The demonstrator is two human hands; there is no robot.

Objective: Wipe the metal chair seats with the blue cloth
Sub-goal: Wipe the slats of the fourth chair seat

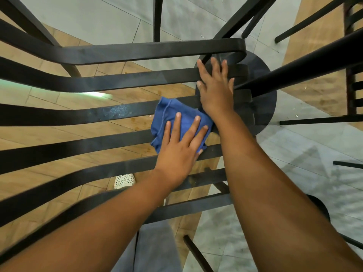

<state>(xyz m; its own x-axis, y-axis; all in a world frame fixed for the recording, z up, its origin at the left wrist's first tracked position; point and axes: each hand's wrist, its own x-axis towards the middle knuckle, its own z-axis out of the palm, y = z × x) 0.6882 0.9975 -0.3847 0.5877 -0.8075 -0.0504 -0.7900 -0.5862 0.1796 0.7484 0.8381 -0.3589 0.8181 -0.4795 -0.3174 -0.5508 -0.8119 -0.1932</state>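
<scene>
A black metal chair seat made of long flat slats fills the view, seen from above. The blue cloth lies crumpled on the middle slats near their right ends. My left hand presses flat on the cloth, fingers spread. My right hand lies flat on the slats just beyond the cloth, fingers apart, its wrist over the cloth's right edge.
A round black table base sits under the slat ends at right. Another black chair stands at the far right. The floor is wood planks and grey tiles. A white spotted shoe shows below.
</scene>
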